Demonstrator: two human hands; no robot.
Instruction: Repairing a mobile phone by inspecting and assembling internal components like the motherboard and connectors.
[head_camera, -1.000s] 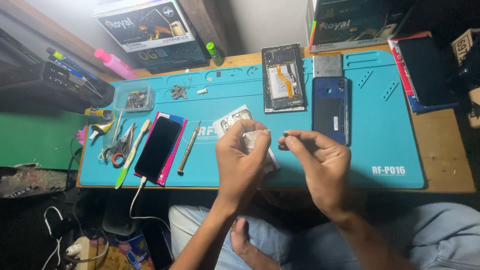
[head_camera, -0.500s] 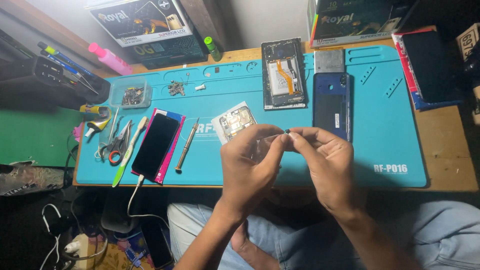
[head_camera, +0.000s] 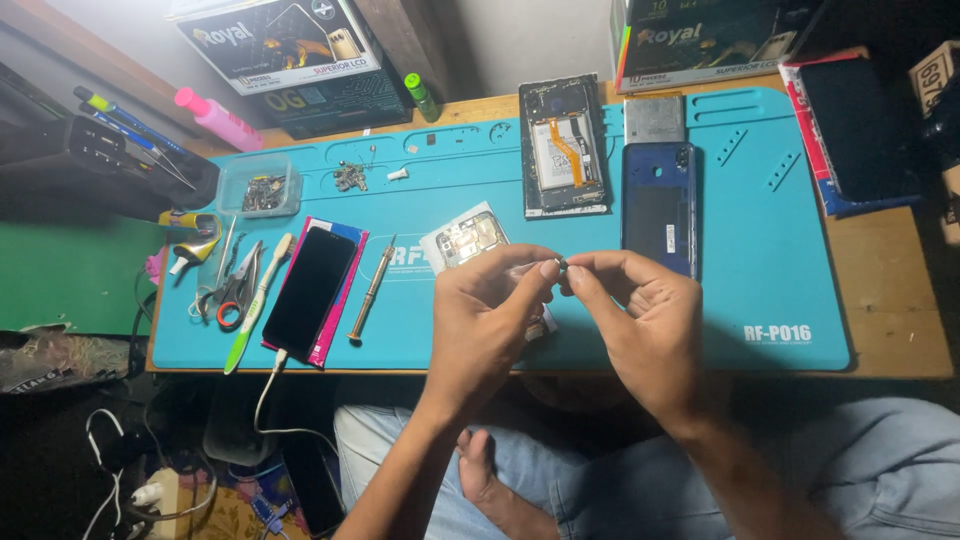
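Presently, a blue repair mat (head_camera: 760, 250) is covering most of the wooden desk (head_camera: 900, 320) and carrying every item below. An opened phone chassis (head_camera: 563, 148) with an orange flex cable is lying at the mat's upper middle; just beside it to the right, a blue back cover (head_camera: 658, 205) is lying flat under a small metal plate (head_camera: 654, 118). A black smartphone (head_camera: 310, 290) is resting on a pink sleeve at the left, cabled, between a screwdriver (head_camera: 371, 290) and pliers (head_camera: 238, 290). A clear parts tray (head_camera: 260, 185) is sitting at the upper left. The left hand (head_camera: 485, 320) and right hand (head_camera: 650, 315) are meeting above the mat's front edge, fingertips pressed together, pinching a tiny component (head_camera: 562, 265), possibly a screw, too small to identify. A camera-frame piece (head_camera: 465, 237) is lying just behind the left hand.
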